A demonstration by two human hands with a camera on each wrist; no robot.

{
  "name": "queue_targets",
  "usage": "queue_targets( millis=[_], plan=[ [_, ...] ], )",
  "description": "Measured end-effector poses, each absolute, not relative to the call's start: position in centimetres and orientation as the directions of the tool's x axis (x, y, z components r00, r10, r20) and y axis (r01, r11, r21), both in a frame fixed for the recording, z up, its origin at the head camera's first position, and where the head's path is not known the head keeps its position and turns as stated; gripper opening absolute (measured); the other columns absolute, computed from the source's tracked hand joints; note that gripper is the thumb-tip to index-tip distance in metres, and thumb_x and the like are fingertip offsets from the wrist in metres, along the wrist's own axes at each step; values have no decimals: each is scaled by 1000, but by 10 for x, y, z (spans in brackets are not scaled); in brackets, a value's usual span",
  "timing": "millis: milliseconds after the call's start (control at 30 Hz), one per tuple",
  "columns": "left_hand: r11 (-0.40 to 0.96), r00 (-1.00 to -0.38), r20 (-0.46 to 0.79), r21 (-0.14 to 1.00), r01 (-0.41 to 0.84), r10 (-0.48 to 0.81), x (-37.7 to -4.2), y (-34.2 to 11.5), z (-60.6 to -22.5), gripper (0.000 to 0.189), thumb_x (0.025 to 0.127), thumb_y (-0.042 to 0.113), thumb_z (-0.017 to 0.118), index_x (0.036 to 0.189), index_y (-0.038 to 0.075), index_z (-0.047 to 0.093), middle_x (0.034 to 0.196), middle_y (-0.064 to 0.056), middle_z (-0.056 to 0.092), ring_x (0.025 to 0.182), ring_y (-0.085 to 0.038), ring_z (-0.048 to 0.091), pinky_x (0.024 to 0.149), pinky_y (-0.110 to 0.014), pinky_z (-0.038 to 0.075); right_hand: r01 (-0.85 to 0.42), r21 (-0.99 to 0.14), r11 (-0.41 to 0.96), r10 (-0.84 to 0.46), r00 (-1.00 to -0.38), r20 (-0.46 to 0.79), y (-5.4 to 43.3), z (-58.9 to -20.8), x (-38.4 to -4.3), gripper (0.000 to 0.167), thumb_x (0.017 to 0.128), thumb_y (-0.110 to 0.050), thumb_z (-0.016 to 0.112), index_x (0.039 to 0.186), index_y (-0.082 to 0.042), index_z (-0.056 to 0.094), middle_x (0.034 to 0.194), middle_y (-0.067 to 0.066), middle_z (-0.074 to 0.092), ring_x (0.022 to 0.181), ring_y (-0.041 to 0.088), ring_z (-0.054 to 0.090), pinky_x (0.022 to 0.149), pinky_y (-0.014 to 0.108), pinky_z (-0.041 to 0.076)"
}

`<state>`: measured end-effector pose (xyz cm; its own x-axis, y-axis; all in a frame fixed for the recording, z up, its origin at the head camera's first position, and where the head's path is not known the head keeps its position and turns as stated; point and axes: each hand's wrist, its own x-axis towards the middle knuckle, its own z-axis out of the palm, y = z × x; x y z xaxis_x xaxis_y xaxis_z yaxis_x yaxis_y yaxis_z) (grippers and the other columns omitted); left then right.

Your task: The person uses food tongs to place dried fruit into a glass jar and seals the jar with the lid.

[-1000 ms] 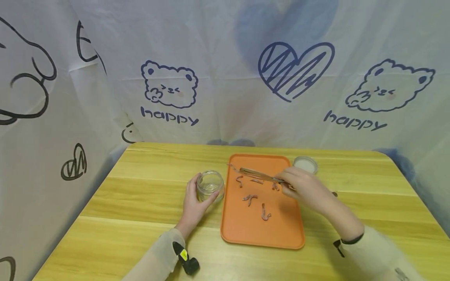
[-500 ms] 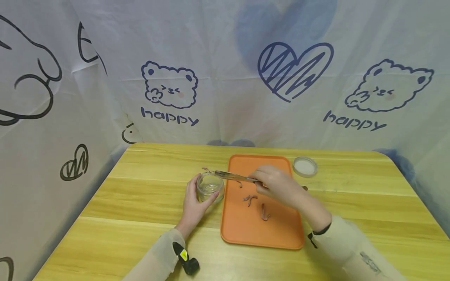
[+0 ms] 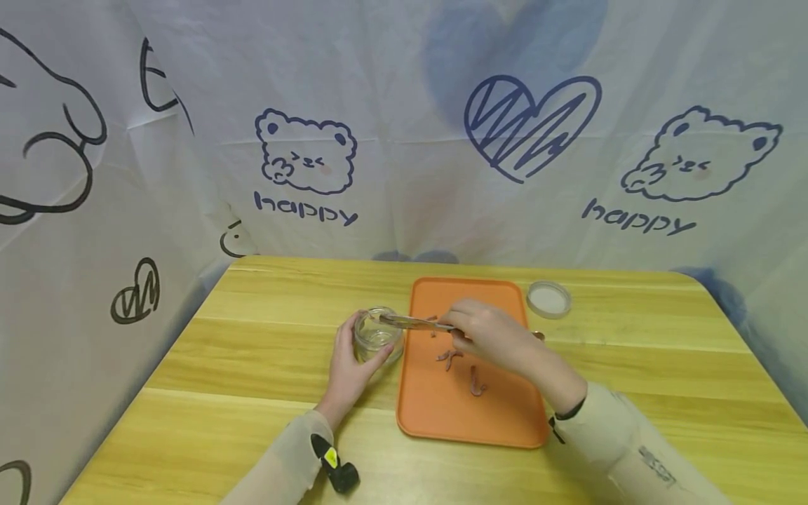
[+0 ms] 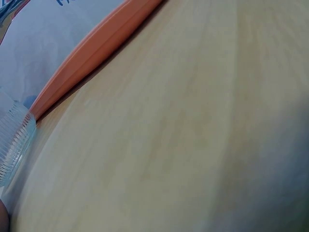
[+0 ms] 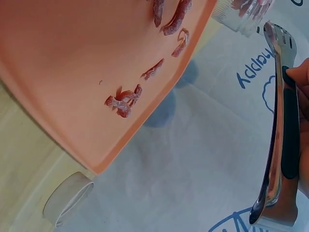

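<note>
My left hand [image 3: 349, 372] grips a clear ribbed jar [image 3: 381, 347] from its left and near sides, beside the tray's left edge. In my right hand [image 3: 486, 333] are metal tongs [image 3: 410, 322] with dark grip panels [image 5: 290, 130]; their tips are over the jar's open mouth. No strip can be made out at the tips. Reddish matter shows through the jar wall [image 5: 236, 17] in the right wrist view. Several reddish-brown strips, like dried meat [image 3: 449, 358], lie on the orange tray [image 3: 470, 424], one of them a curled strip [image 3: 476, 382] nearer the front.
A round lid [image 3: 549, 299] lies on the wooden table [image 3: 656, 351], just right of the tray's far corner. Behind the table hangs a printed cloth [image 3: 410, 196], with another cloth side [image 3: 57, 280] at the left.
The right hand has carried the tongs left from above the tray to the jar's mouth. A strip that stuck out from the tips is no longer visible there. The left hand stays put.
</note>
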<state>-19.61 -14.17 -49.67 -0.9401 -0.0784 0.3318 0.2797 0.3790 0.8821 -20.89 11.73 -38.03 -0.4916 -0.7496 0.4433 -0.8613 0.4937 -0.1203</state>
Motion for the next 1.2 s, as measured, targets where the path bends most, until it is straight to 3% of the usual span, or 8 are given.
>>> queue_targets(
  millis=[700, 967, 1200],
  plan=[
    [384, -946, 315, 885, 264, -76, -196, -143, -497, 84, 78, 27, 81, 144, 6, 33, 140, -15, 40, 129, -29, 38, 111, -46, 25, -858, -165, 486, -712, -498, 495, 129, -375, -213, 19, 80, 2, 70, 98, -4, 69, 88, 3, 61, 75, 13, 56, 61, 23, 50],
    [384, -945, 319, 884, 268, -76, -197, -141, -495, 85, 77, 28, 81, 144, 5, 33, 139, -15, 40, 130, -29, 38, 112, -45, 25, -798, -130, 588, -650, -562, 511, 163, -366, -212, 24, 78, 2, 72, 102, -3, 69, 90, 5, 62, 77, 16, 56, 60, 29, 50],
    [366, -951, 298, 896, 251, -78, -196, -140, -495, 85, 78, 28, 81, 144, 4, 33, 140, -16, 39, 130, -29, 37, 112, -45, 25, -729, -170, 663, -590, -649, 480, 201, -372, -208, 22, 78, 2, 68, 100, -4, 69, 82, -1, 55, 75, 14, 45, 65, 32, 43]
  ],
)
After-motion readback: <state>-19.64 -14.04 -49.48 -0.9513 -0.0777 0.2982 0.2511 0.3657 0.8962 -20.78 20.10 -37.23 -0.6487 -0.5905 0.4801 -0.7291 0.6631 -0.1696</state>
